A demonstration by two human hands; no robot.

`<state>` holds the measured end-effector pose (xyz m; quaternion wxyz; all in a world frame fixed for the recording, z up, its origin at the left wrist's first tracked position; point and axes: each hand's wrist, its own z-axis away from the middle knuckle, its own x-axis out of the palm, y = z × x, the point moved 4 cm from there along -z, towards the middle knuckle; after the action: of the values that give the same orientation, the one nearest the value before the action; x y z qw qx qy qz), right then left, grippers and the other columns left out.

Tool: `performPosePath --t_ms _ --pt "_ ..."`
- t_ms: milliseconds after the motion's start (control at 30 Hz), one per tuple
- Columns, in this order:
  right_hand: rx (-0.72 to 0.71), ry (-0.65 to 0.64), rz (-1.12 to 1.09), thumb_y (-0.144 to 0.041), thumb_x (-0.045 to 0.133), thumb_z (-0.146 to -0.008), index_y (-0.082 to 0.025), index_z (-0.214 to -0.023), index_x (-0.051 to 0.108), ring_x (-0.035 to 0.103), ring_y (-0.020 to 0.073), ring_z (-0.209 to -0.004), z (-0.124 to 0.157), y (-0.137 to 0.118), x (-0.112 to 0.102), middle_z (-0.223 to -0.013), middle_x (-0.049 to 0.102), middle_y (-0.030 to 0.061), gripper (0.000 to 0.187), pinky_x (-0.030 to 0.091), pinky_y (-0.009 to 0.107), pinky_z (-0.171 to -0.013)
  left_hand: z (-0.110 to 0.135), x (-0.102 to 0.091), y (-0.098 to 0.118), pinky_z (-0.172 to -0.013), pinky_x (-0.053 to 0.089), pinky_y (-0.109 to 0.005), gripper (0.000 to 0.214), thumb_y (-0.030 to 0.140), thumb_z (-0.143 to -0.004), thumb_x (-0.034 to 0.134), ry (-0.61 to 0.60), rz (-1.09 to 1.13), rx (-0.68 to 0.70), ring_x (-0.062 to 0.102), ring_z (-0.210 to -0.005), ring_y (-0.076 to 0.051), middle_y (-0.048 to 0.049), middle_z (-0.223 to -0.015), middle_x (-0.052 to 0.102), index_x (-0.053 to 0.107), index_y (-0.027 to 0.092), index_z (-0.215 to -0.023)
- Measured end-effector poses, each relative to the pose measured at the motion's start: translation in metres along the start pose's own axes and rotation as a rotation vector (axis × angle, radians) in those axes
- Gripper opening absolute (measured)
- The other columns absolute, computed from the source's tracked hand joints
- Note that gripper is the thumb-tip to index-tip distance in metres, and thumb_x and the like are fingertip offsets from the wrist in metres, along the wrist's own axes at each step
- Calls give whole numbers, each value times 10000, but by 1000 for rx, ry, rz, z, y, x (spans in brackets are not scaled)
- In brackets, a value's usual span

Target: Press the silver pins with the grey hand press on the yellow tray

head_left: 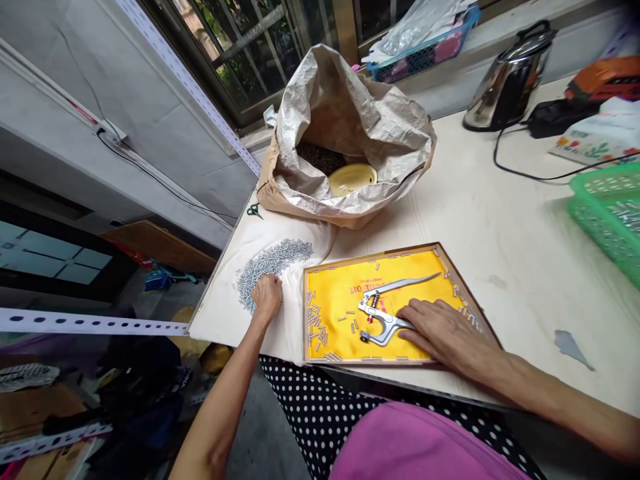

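Note:
My left hand (267,293) is closed, knuckles up, at the edge of a pile of small silver metal pieces (275,259) on a white cloth. What its fingers hold, if anything, is hidden. My right hand (437,330) is closed around the lower handle of silver hand pliers (383,327), thumb on the near side. These spring-loaded pliers lie with jaws apart on a yellow cloth (340,280) inside a shallow cardboard tray (305,320). Several small metal pins (316,327) are scattered along the tray's left side, with more beside its right edge.
An open sack (345,210) with dark contents and a yellow dish (353,179) stands behind the tray. Small green scissors (254,211) lie left of it. A green basket (600,220), a kettle (510,80), a cord and a tissue pack (600,133) are on the right.

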<state>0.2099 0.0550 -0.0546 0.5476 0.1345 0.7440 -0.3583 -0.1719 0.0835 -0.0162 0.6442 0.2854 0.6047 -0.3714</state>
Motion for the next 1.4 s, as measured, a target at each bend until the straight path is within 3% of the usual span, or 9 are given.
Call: performPosePath --t_ms 133,233,367,500,600,833,1100,1267,1400 --pt "-4 -24 37 -290 474 -1018 -215 -914 594 594 218 -818 -2 -4 -1 -905 646 56 176 367 350 -741 0 -9 -3 -783 446 -318 201 193 -880 497 64 91 114 658 -952 -260 -118 -983 724 693 156 -862" --pt "-12 -20 63 -281 483 -1017 -212 -898 589 568 215 -815 -5 -7 -6 -900 645 55 174 346 344 -738 16 -21 9 -762 479 -292 158 219 -841 545 65 354 157 658 -847 -215 -84 -889 717 684 145 -848" --pt "-54 18 103 -179 461 -1013 -212 -908 578 526 206 -821 -4 -11 -11 -893 639 37 160 309 345 -758 73 -27 51 -638 510 -262 361 373 -813 619 -149 899 298 619 -655 -146 -58 -902 718 697 133 -1071" --pt "-151 137 229 -105 451 -995 -204 -905 578 466 207 -782 -2 -17 -17 -844 624 28 185 269 355 -722 135 -14 89 -566 492 -241 356 430 -760 696 -322 1066 339 590 -584 -127 -47 -789 712 740 134 -951" --pt "-207 221 297 -109 466 -993 -190 -905 591 441 206 -762 -2 -20 -20 -828 620 30 173 250 359 -704 156 0 101 -552 494 -238 328 429 -729 736 -364 1126 284 587 -557 -129 -31 -693 695 751 136 -875" --pt "-205 269 323 -161 430 -1026 -189 -888 605 429 206 -763 -2 -21 -21 -815 625 37 225 233 362 -705 159 19 107 -581 518 -232 245 360 -751 737 -300 1118 352 619 -574 -127 -22 -716 710 720 155 -882" --pt "-178 210 310 -150 415 -1025 -191 -984 626 450 211 -787 -3 -18 -16 -828 628 42 218 237 370 -718 159 22 112 -629 523 -239 128 282 -772 689 -287 954 427 663 -638 -148 -21 -715 715 663 170 -714" --pt "-136 105 263 -154 450 -1008 -193 -1048 618 466 219 -834 -7 -15 -15 -866 643 51 177 248 374 -743 152 23 115 -599 495 -219 81 241 -758 675 -400 973 421 629 -614 -124 9 -693 673 638 172 -778" --pt "-110 -14 239 -163 445 -1011 -198 -1013 623 487 224 -863 -10 -15 -14 -881 656 55 181 262 370 -746 146 28 116 -537 447 -200 171 243 -709 722 -532 1002 427 560 -534 -92 46 -640 599 572 176 -754"
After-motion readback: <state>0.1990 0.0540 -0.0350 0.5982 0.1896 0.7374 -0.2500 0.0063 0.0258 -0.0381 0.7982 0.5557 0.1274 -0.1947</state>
